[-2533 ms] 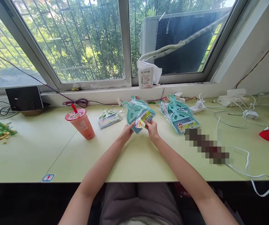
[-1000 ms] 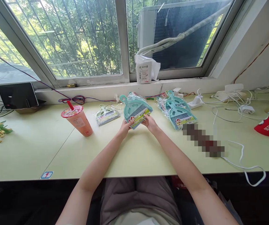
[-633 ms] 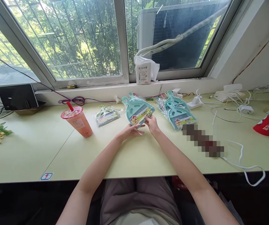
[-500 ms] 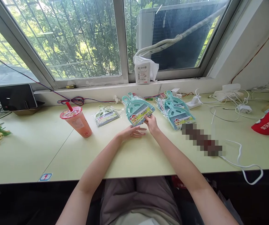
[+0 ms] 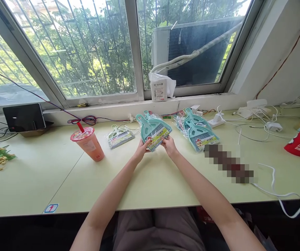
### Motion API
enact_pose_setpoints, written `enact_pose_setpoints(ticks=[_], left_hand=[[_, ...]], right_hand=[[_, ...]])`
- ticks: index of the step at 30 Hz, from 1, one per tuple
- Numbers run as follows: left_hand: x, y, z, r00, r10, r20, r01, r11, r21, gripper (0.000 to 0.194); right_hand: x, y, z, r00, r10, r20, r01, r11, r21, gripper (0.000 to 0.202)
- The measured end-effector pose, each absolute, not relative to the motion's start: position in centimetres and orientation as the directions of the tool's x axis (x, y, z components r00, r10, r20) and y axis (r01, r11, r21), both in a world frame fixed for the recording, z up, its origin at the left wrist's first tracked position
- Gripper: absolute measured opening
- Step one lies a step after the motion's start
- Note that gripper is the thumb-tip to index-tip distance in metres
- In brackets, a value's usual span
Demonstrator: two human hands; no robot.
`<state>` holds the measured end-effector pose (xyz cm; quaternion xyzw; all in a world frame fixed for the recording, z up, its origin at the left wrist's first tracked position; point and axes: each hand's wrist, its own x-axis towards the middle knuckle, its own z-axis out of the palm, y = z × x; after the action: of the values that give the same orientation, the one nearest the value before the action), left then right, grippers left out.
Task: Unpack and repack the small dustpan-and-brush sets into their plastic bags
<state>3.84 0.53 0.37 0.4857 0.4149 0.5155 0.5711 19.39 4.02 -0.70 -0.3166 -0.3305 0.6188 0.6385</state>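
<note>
At the middle of the pale green table (image 5: 139, 188), you are holding the wrapped teal dustpan sets (image 5: 148, 127) with both hands. Your left hand (image 5: 142, 149) is gripping their lower left corner, thumb pressing over the front, while your right hand (image 5: 169, 145) is pinching the lower right edge near the yellow label. The handles are pointing away from you, a second handle showing behind the front one. Whether the bottom edge is touching the tabletop, you cannot tell. Just left of your grip, a pale green pack (image 5: 120, 136) is lying flat, and farther left the drink cup (image 5: 89, 145) is standing with its red straw (image 5: 80, 127). To the right, a teal pile (image 5: 201, 134) of similar packs is resting near the white power strip (image 5: 216, 120). Beside that pile, a blurred-out object (image 5: 228, 164) is lying toward you.
</note>
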Motion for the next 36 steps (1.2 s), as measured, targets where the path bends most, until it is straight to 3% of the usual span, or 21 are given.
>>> enact_pose_setpoints(ticks=[3, 12, 18, 21, 23, 25, 27, 29, 32, 36], left_hand=[[4.7, -0.2, 0.9, 0.198, 0.979, 0.038, -0.201, 0.003, 0.980, 0.062], [4.7, -0.1, 1.0, 0.072, 0.996, 0.054, -0.171, -0.041, 0.984, 0.057], [3.8, 0.8, 0.2, 0.092, 0.995, 0.043, -0.099, -0.034, 0.995, 0.057], [2.9, 1.8, 0.0, 0.053, 0.999, 0.005, -0.116, 0.001, 0.993, 0.049], [1.8, 2.6, 0.1, -0.030, 0.999, -0.013, -0.190, 0.008, 0.982, 0.041], [0.4, 3.1, 0.7, -0.136, 0.990, -0.044, -0.308, 0.000, 0.951, 0.030], [-1.0, 3.4, 1.4, -0.201, 0.976, -0.087, -0.415, -0.005, 0.910, 0.020], [-2.2, 3.3, 1.9, -0.187, 0.974, -0.130, -0.489, 0.022, 0.872, 0.013], [-2.8, 3.0, 2.1, -0.104, 0.977, -0.187, -0.533, 0.104, 0.839, 0.010], [-2.2, 2.5, 1.4, 0.028, 0.974, -0.223, -0.511, 0.206, 0.834, 0.009]], right_hand=[[19.5, 3.9, -0.4, 0.034, 0.999, 0.040, -0.601, 0.053, -0.798, 0.022], [18.9, 3.4, 0.3, 0.045, 0.999, 0.011, -0.629, 0.037, -0.777, 0.016], [18.5, 4.0, 0.0, -0.013, 0.984, -0.177, -0.634, -0.145, -0.759, 0.005], [19.8, 4.6, 0.3, -0.113, 0.976, -0.185, -0.524, -0.216, -0.824, 0.014], [21.3, 5.0, 0.6, -0.085, 0.991, -0.103, -0.321, -0.125, -0.939, 0.020], [22.9, 5.3, 0.8, 0.047, 0.994, 0.097, -0.036, 0.099, -0.994, 0.022], [24.1, 5.4, 1.0, 0.125, 0.920, 0.372, 0.257, 0.332, -0.907, 0.028], [24.4, 5.4, 1.0, 0.067, 0.810, 0.582, 0.446, 0.498, -0.744, 0.047], [23.9, 5.2, 1.2, -0.053, 0.715, 0.697, 0.515, 0.618, -0.594, 0.060], [23.8, 5.1, 1.7, -0.123, 0.724, 0.679, 0.457, 0.649, -0.609, 0.024]])
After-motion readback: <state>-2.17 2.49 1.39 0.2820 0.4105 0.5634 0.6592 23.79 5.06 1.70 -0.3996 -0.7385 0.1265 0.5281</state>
